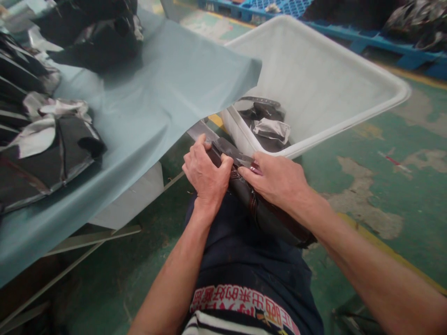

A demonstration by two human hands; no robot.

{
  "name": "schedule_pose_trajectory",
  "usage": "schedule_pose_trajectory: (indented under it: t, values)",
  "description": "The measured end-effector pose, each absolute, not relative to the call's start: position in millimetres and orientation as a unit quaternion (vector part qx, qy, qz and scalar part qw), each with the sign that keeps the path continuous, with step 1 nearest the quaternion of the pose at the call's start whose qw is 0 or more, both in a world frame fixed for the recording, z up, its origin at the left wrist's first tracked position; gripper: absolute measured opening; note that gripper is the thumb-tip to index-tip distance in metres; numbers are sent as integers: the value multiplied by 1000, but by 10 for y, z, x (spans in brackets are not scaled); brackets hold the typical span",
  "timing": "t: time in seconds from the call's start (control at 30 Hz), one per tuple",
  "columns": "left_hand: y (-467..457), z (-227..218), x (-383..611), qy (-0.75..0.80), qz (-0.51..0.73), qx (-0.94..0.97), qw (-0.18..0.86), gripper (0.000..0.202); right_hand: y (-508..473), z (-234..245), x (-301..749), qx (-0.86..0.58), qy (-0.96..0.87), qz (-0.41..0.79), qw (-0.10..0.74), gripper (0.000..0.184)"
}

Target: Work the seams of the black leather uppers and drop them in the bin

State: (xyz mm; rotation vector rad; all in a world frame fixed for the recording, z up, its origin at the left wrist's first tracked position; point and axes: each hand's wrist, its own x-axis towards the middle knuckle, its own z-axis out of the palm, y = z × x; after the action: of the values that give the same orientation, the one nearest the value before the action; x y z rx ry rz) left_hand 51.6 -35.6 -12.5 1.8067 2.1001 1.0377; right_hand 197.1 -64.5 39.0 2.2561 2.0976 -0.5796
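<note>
A dark leather piece with seams and brown-red stitching lies across my lap, slanting from the table's edge towards my right forearm. My left hand is closed on its upper end, thumb pressing on the leather. In my closed right hand is a small bladed tool with a dark red handle. Its grey blade points left along the leather, close to my left thumb. Whether the blade is single or a pair of snips is not clear. My right palm hides much of the handle.
To the left, a table under a pale blue-green sheet bears black leather pieces with light lining. A white plastic bin ahead contains similar pieces. Blue pallets stand behind. A thin red-and-white item lies on the green floor.
</note>
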Motion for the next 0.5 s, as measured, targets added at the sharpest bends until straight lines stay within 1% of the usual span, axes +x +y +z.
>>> schedule_pose_trajectory:
  t: [0.3,0.5]
  values:
    - [-282,-154,479,705,359,606,83,57,-656,404,1958,725,665,-182,10,34]
    - [-190,-203,435,710,365,596,83,55,-647,412,1953,725,662,-188,18,34]
